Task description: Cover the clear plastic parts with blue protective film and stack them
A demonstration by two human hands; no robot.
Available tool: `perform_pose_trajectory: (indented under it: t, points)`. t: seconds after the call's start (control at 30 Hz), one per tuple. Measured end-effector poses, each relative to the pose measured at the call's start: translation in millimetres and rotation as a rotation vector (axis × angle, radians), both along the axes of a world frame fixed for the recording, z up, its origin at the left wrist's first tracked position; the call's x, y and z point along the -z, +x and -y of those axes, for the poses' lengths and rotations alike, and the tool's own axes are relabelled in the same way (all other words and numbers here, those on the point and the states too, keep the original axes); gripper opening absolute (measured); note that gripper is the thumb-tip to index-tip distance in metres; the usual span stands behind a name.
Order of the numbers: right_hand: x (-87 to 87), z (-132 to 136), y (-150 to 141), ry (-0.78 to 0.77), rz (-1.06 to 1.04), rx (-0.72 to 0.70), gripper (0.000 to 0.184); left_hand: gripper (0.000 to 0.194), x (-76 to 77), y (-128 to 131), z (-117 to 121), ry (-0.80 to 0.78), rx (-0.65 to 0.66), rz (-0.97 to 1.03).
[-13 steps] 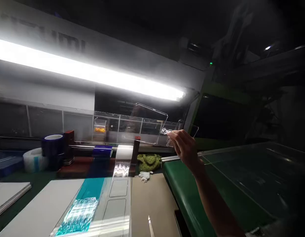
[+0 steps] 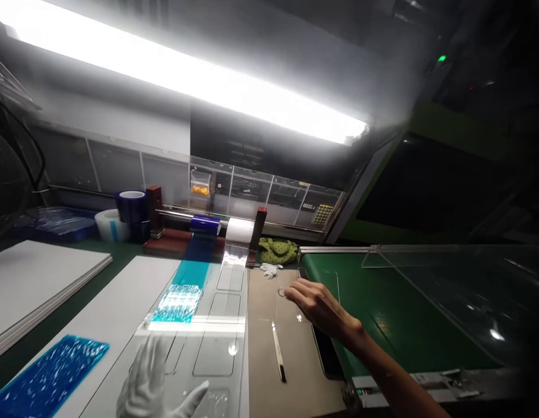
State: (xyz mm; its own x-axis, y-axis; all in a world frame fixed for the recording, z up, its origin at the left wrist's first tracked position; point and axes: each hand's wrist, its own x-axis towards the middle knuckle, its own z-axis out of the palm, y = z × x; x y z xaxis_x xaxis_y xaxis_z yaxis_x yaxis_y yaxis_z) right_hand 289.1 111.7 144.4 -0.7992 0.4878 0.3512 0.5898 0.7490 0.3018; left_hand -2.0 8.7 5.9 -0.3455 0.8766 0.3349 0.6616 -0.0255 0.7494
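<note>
My right hand (image 2: pixel 319 305), bare, is closed in a pinch around a small clear ring-shaped piece (image 2: pixel 281 292). Faint edges of a thin transparent panel (image 2: pixel 338 284) show around that hand, above the brown board and the green surface; how the ring joins the panel is hard to see. My left hand (image 2: pixel 150 380), in a white glove, lies with fingers stretched and thumb apart over a clear sheet (image 2: pixel 212 342) marked with rounded rectangles. A strip of teal film (image 2: pixel 189 276) runs along this sheet. Between the hands, a slim pale tool with a dark end (image 2: pixel 278 351) rests on the brown board (image 2: pixel 263 371).
A blue film roll (image 2: pixel 205 224) and a white roll (image 2: pixel 240 230) sit on a rod at the back. White sheets (image 2: pixel 38 278) and a blue film piece (image 2: pixel 56 377) lie left. A raised transparent cover (image 2: pixel 461 302) spans the green surface (image 2: pixel 395 337) at right.
My right hand has come down from in front of the compartments to just above the brown board, still pinching the clear piece. My gloved left hand has entered at the bottom. The view has shifted.
</note>
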Motion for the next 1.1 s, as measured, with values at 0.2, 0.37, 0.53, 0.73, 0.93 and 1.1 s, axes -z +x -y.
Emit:
perform_pose_trajectory:
  t: [0.2,0.37,0.53,0.73,0.93,1.1]
  points:
    - [10.2,27.4,-3.7,-0.145,0.098,0.028,0.021,0.135,-55.1,19.0,-34.7,0.206,0.177,-0.663]
    - [5.3,44.1,-21.1,-0.178,0.110,-0.014,0.023,0.143,-71.0,46.9,-39.8,0.183,0.376,-0.862]
    - [-6.6,53.3,-23.6,-0.230,-0.002,-0.020,0.017,0.126,-68.6,46.1,-36.5,0.034,0.434,-0.861]
    - [-22.6,54.9,-3.4,-0.305,-0.011,0.182,0.121,0.125,-62.6,17.6,-28.3,0.020,0.384,-0.861]
    - [-2.7,42.5,-9.0,-0.534,0.124,0.170,0.139,0.123,-51.8,-8.2,-20.7,0.048,0.354,-0.732]
    - [29.9,39.6,-19.8,-0.773,-0.019,0.098,0.124,0.120,-34.7,-9.7,-5.0,-0.005,0.519,-0.202]
